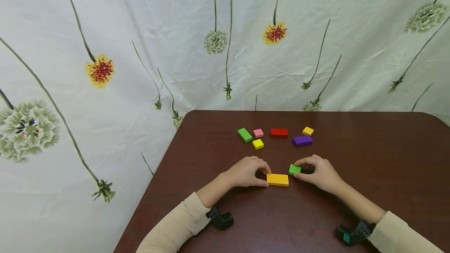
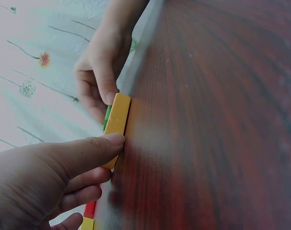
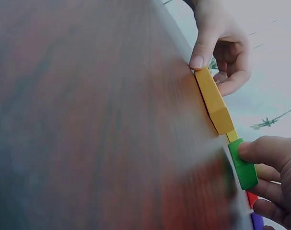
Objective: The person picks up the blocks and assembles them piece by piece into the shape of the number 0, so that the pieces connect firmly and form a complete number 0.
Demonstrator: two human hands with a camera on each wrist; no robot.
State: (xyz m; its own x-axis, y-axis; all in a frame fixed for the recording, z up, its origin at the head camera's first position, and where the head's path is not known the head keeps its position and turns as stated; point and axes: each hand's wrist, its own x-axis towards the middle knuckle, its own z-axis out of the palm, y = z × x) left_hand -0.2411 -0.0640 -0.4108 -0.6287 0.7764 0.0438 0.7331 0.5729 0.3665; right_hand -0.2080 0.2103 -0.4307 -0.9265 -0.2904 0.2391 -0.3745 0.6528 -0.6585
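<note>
My left hand (image 1: 249, 171) pinches the left end of a long orange-yellow block (image 1: 277, 180) lying on the table. In the left wrist view the thumb presses along the near face of that block (image 2: 117, 117), with the fingers behind it. Just to the right, my right hand (image 1: 321, 173) pinches a small green block (image 1: 294, 169) between thumb and fingers. The right wrist view shows the green block (image 3: 243, 164) apart from the orange-yellow block's right end, with a gap between them.
Farther back on the brown table (image 1: 218, 128) lie a longer green block (image 1: 245, 135), a pink block (image 1: 258, 133), a yellow block (image 1: 258, 144), a red block (image 1: 279, 132), a purple block (image 1: 302, 140) and another yellow block (image 1: 308, 130). A flowered cloth (image 1: 175, 42) hangs behind.
</note>
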